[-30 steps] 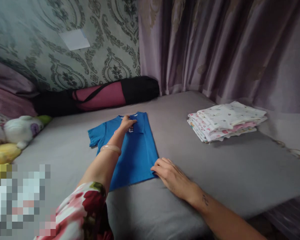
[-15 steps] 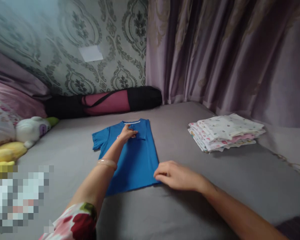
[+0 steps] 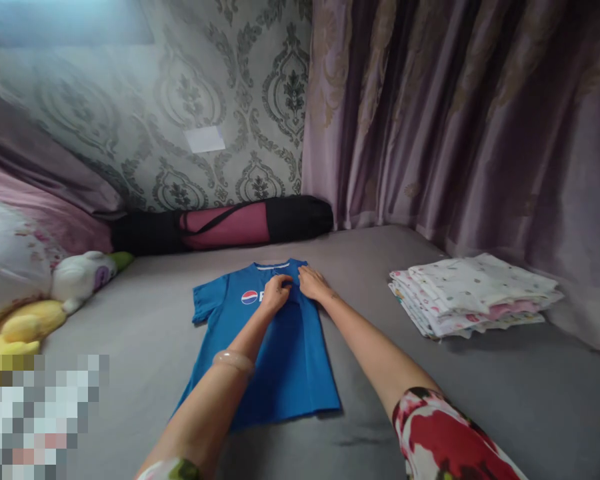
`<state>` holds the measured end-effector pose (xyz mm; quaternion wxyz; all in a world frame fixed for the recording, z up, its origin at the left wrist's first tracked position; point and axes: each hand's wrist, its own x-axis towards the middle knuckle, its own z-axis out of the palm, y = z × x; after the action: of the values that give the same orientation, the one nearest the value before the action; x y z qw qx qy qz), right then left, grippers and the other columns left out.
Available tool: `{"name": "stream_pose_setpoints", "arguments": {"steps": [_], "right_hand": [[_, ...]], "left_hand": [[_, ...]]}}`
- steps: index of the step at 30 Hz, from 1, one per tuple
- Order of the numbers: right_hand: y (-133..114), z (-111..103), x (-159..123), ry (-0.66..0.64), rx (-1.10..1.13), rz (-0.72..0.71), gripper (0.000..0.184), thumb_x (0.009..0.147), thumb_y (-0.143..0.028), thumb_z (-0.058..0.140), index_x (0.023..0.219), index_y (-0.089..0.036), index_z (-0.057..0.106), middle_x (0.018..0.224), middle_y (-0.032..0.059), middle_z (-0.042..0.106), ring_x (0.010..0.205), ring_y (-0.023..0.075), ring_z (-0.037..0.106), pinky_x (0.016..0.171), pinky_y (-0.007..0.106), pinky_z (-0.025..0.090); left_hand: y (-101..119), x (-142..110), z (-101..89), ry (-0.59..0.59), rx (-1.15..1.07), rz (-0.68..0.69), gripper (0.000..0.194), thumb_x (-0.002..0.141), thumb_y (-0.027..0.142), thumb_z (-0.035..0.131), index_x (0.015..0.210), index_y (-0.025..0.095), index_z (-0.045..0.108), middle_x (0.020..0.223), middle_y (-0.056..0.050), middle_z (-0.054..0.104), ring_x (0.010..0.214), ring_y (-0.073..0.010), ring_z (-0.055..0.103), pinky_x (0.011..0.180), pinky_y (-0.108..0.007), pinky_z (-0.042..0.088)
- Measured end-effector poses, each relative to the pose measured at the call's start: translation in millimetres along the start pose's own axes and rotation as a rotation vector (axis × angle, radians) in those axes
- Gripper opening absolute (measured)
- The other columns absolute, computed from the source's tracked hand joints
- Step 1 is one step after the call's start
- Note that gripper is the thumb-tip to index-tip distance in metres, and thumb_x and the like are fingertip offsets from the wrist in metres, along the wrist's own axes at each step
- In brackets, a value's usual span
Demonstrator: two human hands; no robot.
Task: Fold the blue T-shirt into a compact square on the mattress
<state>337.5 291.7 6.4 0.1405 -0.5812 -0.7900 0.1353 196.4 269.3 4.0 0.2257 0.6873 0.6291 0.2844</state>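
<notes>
A blue T-shirt (image 3: 275, 360) lies flat on the bed, collar away from me, with its right side folded inward over the front. Part of a round red, white and blue logo shows on the chest. My left hand (image 3: 277, 293), with a pale bangle on its wrist, is on the chest just below the collar, fingers bent and closed on the folded-in cloth. Close by on the right, my right hand (image 3: 312, 283) has its fingers together at the folded edge near the shoulder. The fingertips of both hands are partly hidden.
A stack of folded patterned cloths (image 3: 473, 297) stands on the grey bed sheet (image 3: 370, 427) at right. Along the wall lies a long black and pink bag (image 3: 225, 225). Plush toys (image 3: 80, 279) sit at left, and a purple curtain (image 3: 380, 113) hangs at the right back.
My right hand has moved from the shirt's lower right corner up to the shoulder edge, beside my left hand. My left hand has shifted slightly right, uncovering the logo. The view has tilted up.
</notes>
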Motion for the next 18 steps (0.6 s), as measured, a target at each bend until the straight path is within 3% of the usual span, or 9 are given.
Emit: {"name": "stream_pose_setpoints", "arguments": {"steps": [3, 8, 13, 16, 18], "right_hand": [[-1.0, 11.0, 14.8, -0.017, -0.010, 0.027, 0.050, 0.099, -0.029, 0.028, 0.141, -0.003, 0.039, 0.148, 0.0186, 0.036, 0.139, 0.0258, 0.028, 0.112, 0.039, 0.021], [-1.6, 28.5, 20.6, 0.036, -0.057, 0.061, 0.063, 0.098, -0.042, 0.020, 0.146, -0.001, 0.030, 0.154, 0.0167, 0.025, 0.142, 0.0263, 0.019, 0.114, 0.041, 0.013], [-2.1, 34.6, 16.8, 0.058, -0.099, 0.054, 0.064, 0.097, -0.043, 0.022, 0.147, -0.002, 0.028, 0.154, 0.0151, 0.023, 0.143, 0.0262, 0.017, 0.115, 0.041, 0.011], [-0.6, 28.7, 19.4, -0.002, -0.094, 0.045, 0.065, 0.097, -0.043, 0.024, 0.147, -0.003, 0.026, 0.155, 0.0149, 0.020, 0.143, 0.0262, 0.014, 0.115, 0.041, 0.010], [2.2, 22.1, 22.7, -0.078, -0.057, 0.037, 0.066, 0.097, -0.045, 0.025, 0.148, -0.005, 0.025, 0.157, 0.0139, 0.016, 0.144, 0.0256, 0.010, 0.115, 0.042, 0.008]], "left_hand": [[3.2, -9.1, 3.7, 0.004, 0.122, 0.042, 0.032, 0.085, 0.007, 0.048, 0.113, 0.017, 0.061, 0.116, -0.009, 0.060, 0.110, -0.0203, 0.058, 0.096, -0.031, 0.045], [8.1, -23.4, 12.8, -0.002, 0.313, -0.041, 0.031, 0.092, 0.010, 0.035, 0.117, 0.012, 0.052, 0.119, -0.019, 0.049, 0.097, -0.0261, 0.063, 0.079, -0.037, 0.050], [10.1, -33.2, 8.4, -0.019, 0.402, -0.094, 0.023, 0.093, 0.013, 0.035, 0.110, 0.013, 0.050, 0.118, -0.018, 0.046, 0.094, -0.0243, 0.064, 0.075, -0.035, 0.050], [4.9, -46.1, -3.0, 0.015, 0.388, -0.022, 0.024, 0.092, 0.019, 0.042, 0.115, 0.015, 0.047, 0.123, -0.017, 0.043, 0.095, -0.0227, 0.061, 0.075, -0.033, 0.050], [1.1, -61.2, -11.1, 0.041, 0.338, 0.113, 0.027, 0.091, 0.020, 0.046, 0.117, 0.017, 0.046, 0.121, -0.014, 0.046, 0.096, -0.0216, 0.059, 0.077, -0.034, 0.050]]}}
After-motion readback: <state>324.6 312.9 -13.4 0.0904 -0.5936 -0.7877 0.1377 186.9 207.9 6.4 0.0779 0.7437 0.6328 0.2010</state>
